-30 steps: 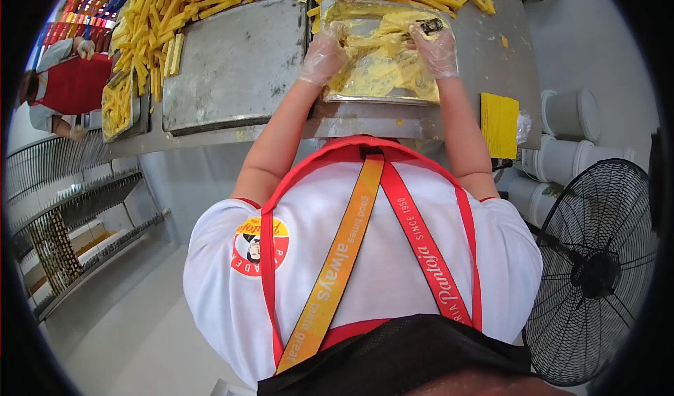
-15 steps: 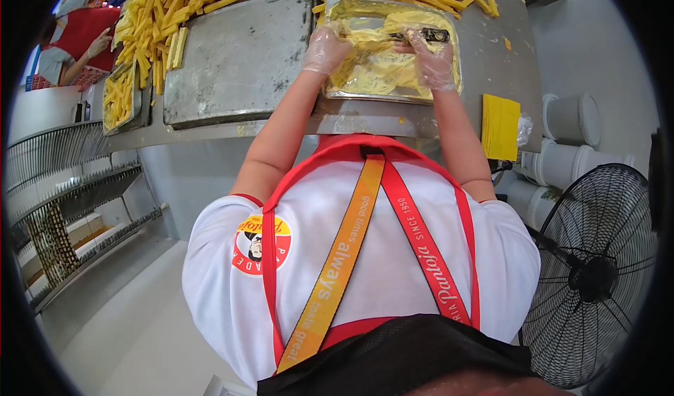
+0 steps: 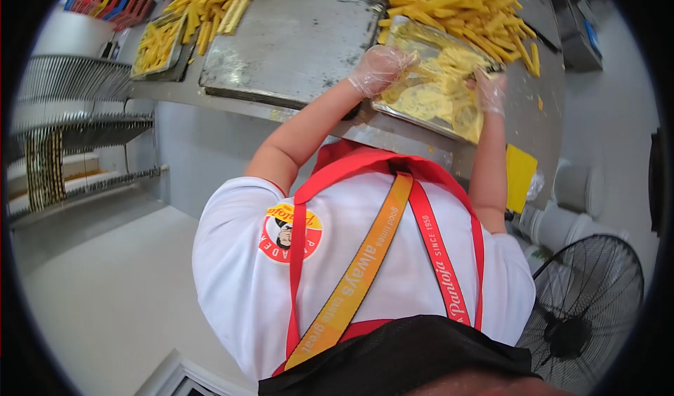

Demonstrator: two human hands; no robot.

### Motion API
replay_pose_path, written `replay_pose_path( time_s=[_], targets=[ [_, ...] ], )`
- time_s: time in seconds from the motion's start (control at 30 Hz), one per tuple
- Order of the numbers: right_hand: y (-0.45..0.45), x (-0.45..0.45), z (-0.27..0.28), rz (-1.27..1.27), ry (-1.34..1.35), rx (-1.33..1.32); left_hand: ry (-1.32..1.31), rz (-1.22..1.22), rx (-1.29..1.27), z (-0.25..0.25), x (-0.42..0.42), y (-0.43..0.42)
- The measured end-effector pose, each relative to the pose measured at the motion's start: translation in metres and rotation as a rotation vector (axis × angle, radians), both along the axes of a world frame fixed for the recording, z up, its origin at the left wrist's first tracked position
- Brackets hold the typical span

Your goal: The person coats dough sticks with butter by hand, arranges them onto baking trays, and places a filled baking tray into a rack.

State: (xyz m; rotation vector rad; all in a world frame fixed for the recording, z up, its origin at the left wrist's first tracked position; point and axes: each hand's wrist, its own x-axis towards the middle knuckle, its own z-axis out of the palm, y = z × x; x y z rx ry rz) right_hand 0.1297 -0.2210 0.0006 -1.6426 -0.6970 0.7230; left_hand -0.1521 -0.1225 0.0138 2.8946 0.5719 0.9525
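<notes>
A metal tray [image 3: 430, 123] smeared with a soft yellow spread [image 3: 428, 94] lies tilted in line near the table's front edge. My left hand [image 3: 382, 69], in a clear plastic glove, is over the tray's left side with its fingers curled closed; what they hold, if anything, is hidden. At the tray's right side, my gloved right hand [image 3: 491, 93] is closed around a black-handled tool [image 3: 496, 67], whose working end I cannot make out. Pale yellow sticks [image 3: 449, 3] are heaped just behind the tray.
A bare baking sheet [image 3: 295, 45] lies to the left, with a smaller tray of yellow sticks [image 3: 156, 48] beyond it. A yellow cloth [image 3: 520, 175] hangs at the table's right edge. White buckets [image 3: 554, 224] and a black fan [image 3: 572, 326] stand at right.
My view has turned, shifting the table rightward. The spread-covered tray now sits at a slant. My right hand still grips the black-handled tool, now at the tray's right edge.
</notes>
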Motion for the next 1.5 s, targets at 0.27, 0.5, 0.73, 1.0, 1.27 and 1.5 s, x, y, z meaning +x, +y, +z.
replay_pose_path(
  time_s=[0.27,0.5,0.73,1.0,1.27,1.5],
  targets=[
    [-0.026,-0.015,-0.001,-0.043,0.064,0.025,-0.237,0.918,0.044,0.013,-0.167,0.093],
    [-0.022,-0.031,0.009,-0.078,-0.001,-0.007,-0.078,1.164,0.091,-0.050,-0.281,0.183],
    [-0.023,-0.073,0.020,0.293,-0.662,-0.031,0.170,1.244,0.097,-0.090,-0.303,0.208],
    [0.011,0.012,-0.009,0.009,-0.622,-0.235,-0.003,0.818,0.238,0.010,-0.158,0.144],
    [0.004,-0.006,0.025,0.248,-0.189,-0.189,-0.068,0.425,-0.531,-0.007,0.026,0.142],
    [-0.003,-0.003,0.011,0.350,-0.832,-0.062,-0.218,0.463,-1.215,-0.010,0.067,0.147]
  ],
)
